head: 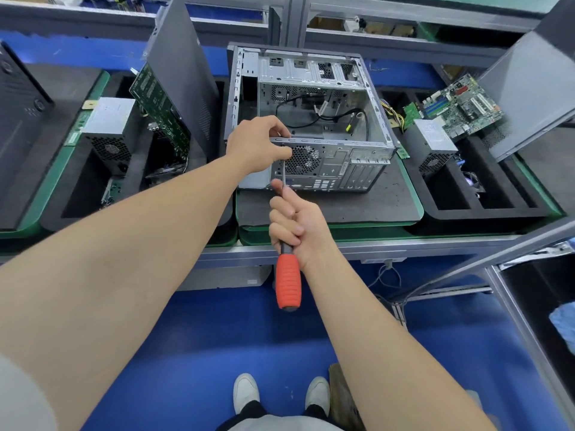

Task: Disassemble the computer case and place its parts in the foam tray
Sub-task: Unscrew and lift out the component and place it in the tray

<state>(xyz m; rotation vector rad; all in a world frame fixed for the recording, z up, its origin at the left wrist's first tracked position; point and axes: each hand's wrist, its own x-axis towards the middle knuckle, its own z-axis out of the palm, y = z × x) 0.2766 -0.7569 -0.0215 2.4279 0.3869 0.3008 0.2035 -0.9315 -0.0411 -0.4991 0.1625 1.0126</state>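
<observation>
Grips the upper rear edge of the computer case [326, 169], centre frame, with the left hand [258, 144] — fingers curled over it. Clenches the right hand [295, 222] round the red-handled screwdriver [288, 281], shaft raised to the rear panel.

No text or number was legible. Labels on the left power supply [107, 135] and the right power supply [429, 144] were too blurred to read.

Grey metal workbench [373, 247] holding green-edged boards [342, 227].
The middle black foam mat [389, 199] bears the open computer case [326, 169]; left foam tray [56, 219] and right foam tray [466, 214] flank it.
</observation>
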